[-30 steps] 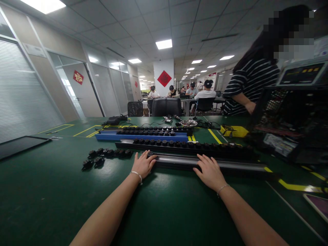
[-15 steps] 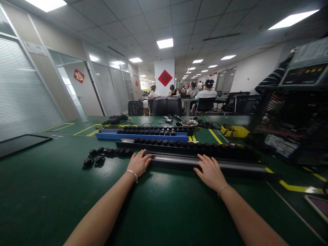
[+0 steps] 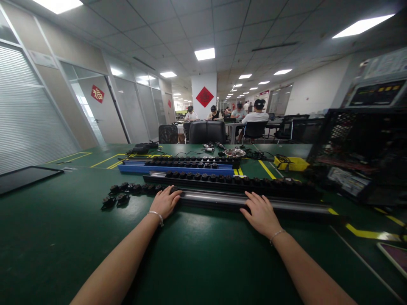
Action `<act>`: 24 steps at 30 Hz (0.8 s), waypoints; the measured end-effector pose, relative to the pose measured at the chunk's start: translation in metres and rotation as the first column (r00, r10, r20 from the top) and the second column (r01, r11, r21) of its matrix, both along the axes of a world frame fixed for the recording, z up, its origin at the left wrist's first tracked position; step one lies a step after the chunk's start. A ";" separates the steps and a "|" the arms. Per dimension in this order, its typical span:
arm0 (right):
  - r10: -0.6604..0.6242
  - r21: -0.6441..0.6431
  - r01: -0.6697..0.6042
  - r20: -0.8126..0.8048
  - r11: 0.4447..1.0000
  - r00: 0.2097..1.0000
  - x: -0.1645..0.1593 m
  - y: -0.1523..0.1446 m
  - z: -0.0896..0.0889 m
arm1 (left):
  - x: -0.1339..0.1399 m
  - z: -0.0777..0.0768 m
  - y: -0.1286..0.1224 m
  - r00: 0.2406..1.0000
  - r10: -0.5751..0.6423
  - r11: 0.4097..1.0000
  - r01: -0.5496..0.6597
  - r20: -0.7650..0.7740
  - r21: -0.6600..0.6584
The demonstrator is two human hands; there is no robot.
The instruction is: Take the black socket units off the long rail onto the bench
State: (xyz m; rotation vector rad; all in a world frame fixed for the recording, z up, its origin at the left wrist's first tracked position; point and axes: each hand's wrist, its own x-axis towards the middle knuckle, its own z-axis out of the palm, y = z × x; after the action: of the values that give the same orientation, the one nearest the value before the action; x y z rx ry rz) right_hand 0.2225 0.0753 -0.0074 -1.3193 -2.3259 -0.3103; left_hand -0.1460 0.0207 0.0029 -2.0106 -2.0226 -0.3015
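A long black rail (image 3: 210,197) with a shiny metal strip along its top lies across the table before me. At its left end is my left hand (image 3: 164,204), fingers closed over a small black part (image 3: 174,189), mostly hidden beneath them. My right hand (image 3: 261,215) grips the rail right of its middle, thumb on the near side and fingers over the top. Left of my left hand lie several loose black parts (image 3: 122,199). Just behind stands another black rail (image 3: 229,180) carrying a row of similar black parts.
Further back lies a blue rail (image 3: 174,168) with more black parts. A metal dish (image 3: 235,152) and a yellow tray (image 3: 291,163) stand behind. At the right is an open equipment case (image 3: 352,148); at the left, a flat black panel (image 3: 28,178). People (image 3: 256,114) sit at far desks.
My left hand has slid a little to the left along the rail's end, the small black part moving with it. My right hand has stayed in place.
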 end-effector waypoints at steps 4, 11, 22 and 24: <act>-0.002 -0.012 0.002 0.004 1.000 1.000 0.000 0.000 0.000 | -0.009 0.003 -0.003 1.000 0.007 1.000 -0.007 -0.015 -0.015; 0.013 -0.004 -0.013 -0.042 1.000 0.999 0.000 0.000 0.000 | -0.046 0.006 -0.016 0.996 0.093 0.996 -0.093 -0.010 -0.015; 0.041 0.030 -0.038 -0.088 0.999 0.995 0.000 0.004 -0.002 | -0.110 -0.004 -0.042 0.952 0.302 0.942 -0.305 -0.042 -0.140; 0.042 0.043 -0.038 -0.089 0.998 0.995 -0.001 0.006 -0.003 | -0.116 -0.006 -0.043 0.944 0.327 0.929 -0.329 -0.041 -0.169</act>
State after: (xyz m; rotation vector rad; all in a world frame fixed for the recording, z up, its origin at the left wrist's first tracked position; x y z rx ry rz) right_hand 0.2214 0.0809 -0.0105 -1.2399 -2.2565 -0.2791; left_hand -0.2624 -0.0227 -0.0028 -1.7138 -2.4022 -0.0432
